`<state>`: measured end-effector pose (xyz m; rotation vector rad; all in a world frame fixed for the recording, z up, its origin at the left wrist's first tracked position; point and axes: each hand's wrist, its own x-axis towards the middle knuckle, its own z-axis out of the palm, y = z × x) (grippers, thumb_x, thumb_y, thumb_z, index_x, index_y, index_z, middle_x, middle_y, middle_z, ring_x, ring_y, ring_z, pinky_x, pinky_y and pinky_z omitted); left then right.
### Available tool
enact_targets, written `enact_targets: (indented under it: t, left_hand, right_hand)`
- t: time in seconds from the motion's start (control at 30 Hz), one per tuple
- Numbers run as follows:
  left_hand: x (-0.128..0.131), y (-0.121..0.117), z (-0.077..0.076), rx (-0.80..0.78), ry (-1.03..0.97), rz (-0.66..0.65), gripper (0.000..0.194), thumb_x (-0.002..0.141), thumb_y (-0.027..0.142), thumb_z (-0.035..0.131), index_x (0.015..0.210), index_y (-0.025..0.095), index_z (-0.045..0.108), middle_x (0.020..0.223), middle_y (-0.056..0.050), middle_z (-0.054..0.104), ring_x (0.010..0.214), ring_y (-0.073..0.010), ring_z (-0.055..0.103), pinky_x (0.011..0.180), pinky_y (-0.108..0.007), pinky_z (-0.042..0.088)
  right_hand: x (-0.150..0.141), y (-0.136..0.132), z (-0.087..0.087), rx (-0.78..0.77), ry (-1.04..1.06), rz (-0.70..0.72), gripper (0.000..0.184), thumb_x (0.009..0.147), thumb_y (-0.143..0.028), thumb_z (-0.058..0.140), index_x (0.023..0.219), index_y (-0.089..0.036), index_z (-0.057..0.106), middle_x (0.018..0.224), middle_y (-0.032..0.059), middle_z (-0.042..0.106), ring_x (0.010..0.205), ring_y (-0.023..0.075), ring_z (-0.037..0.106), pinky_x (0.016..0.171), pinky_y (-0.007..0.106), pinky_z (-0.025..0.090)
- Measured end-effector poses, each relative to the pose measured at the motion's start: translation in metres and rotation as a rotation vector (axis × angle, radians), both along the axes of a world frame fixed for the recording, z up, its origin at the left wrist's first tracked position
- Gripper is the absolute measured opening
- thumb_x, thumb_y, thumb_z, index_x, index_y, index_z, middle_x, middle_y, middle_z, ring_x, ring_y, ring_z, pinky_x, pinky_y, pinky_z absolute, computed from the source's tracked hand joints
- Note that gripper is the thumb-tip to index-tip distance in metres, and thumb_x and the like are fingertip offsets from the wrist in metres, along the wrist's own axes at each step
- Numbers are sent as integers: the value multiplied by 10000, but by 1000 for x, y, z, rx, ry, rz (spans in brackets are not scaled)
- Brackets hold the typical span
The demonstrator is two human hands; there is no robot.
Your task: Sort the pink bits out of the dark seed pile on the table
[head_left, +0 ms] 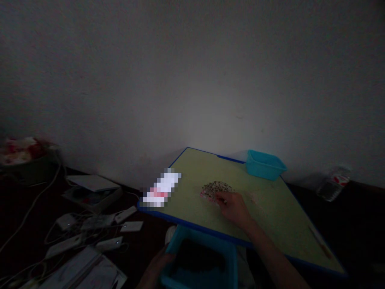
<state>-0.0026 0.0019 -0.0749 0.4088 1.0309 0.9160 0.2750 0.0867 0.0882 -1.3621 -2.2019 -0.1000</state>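
My right hand [233, 205] is over the pale yellow board [192, 160] with its fingers pinched together. Whatever they hold, if anything, is too small and dark to make out. Just beyond the fingertips lies a fan-shaped spread of small dark and pale bits [217, 186], pinkish along its near left edge. A thin scatter of pale bits [254, 197] lies right of the hand. Below the board's near edge, my left hand [158, 267] grips the left rim of a blue plastic tub [232, 261]. Dark contents [198, 257] cover the tub's bottom; their kind is unclear.
A second blue tub [266, 165] stands at the board's far right corner, by the wall. A lit phone [162, 189], blurred, lies at the left edge. A thin stick-like object [320, 241] lies at the right. Cables and white adapters [131, 226] crowd the left; a bottle [335, 184] lies right.
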Motion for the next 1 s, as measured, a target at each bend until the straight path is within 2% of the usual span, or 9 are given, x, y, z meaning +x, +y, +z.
enact_targets:
  t: [0.07, 0.17, 0.33, 0.43, 0.5, 0.57, 0.77, 0.87, 1.0]
  left_hand:
    - [-1, -2, -2, 92, 14, 64, 361, 528, 365, 871, 856, 226, 813, 679, -57, 866, 735, -413, 779, 687, -459, 542]
    - [2, -7, 0, 104, 4, 66, 444, 606, 384, 814, 1005, 190, 816, 789, -92, 892, 800, -425, 793, 744, -478, 543]
    - [3, -7, 3, 117, 44, 41, 362, 572, 366, 822, 892, 198, 815, 772, -109, 879, 856, -464, 785, 779, -498, 539]
    - [2, -5, 1, 110, 54, 60, 307, 567, 347, 826, 849, 225, 807, 732, -69, 874, 800, -430, 782, 757, -479, 545]
    - [1, -5, -2, 112, 47, 70, 334, 581, 335, 829, 896, 225, 822, 716, -45, 875, 745, -392, 776, 720, -451, 546]
    - [1, -6, -5, 117, 23, 74, 381, 604, 342, 828, 964, 216, 829, 731, -40, 883, 715, -370, 771, 676, -427, 536]
    - [3, -10, -9, 104, -12, 82, 446, 604, 382, 841, 1011, 201, 818, 751, -67, 884, 739, -382, 781, 666, -423, 536]
    - [4, -11, -5, 110, 1, 81, 496, 632, 385, 816, 1093, 201, 807, 836, -86, 902, 763, -395, 784, 659, -433, 533]
    - [6, -13, 11, 129, -7, 60, 364, 620, 359, 825, 960, 230, 842, 799, -61, 900, 781, -417, 786, 708, -476, 554]
  right_hand:
    - [-4, 2, 4, -21, -34, 0, 288, 894, -96, 618, 909, -282, 836, 795, -12, 830, 723, 193, 756, 672, 266, 514]
    - [-10, 5, 9, -50, -89, 5, 243, 887, -82, 636, 834, -247, 807, 785, 0, 822, 717, 184, 749, 655, 252, 475]
    - [-13, 7, 7, -42, -122, 19, 243, 897, -97, 637, 872, -256, 819, 793, 9, 832, 726, 197, 763, 670, 258, 500]
    - [-8, 5, -1, 8, -97, 48, 319, 882, -106, 630, 1031, -293, 842, 844, 8, 850, 752, 210, 778, 702, 275, 550]
    - [-4, 2, -6, 27, -100, 50, 391, 859, -91, 631, 1116, -303, 836, 885, 18, 858, 770, 217, 787, 725, 286, 575]
    - [0, -4, -11, 27, -126, 55, 447, 823, -58, 635, 1157, -283, 828, 933, 42, 862, 792, 228, 796, 744, 299, 590]
    - [10, -26, -21, 59, -145, 154, 515, 752, 24, 591, 1190, -160, 791, 1029, 108, 853, 850, 256, 813, 771, 336, 621]
    - [15, -32, -23, 94, -128, 159, 504, 769, 18, 584, 1194, -173, 777, 1022, 93, 854, 845, 244, 811, 777, 328, 624]
    - [14, -35, -20, 161, -99, 138, 432, 831, 3, 562, 1168, -172, 769, 1008, 89, 853, 832, 233, 811, 771, 328, 631]
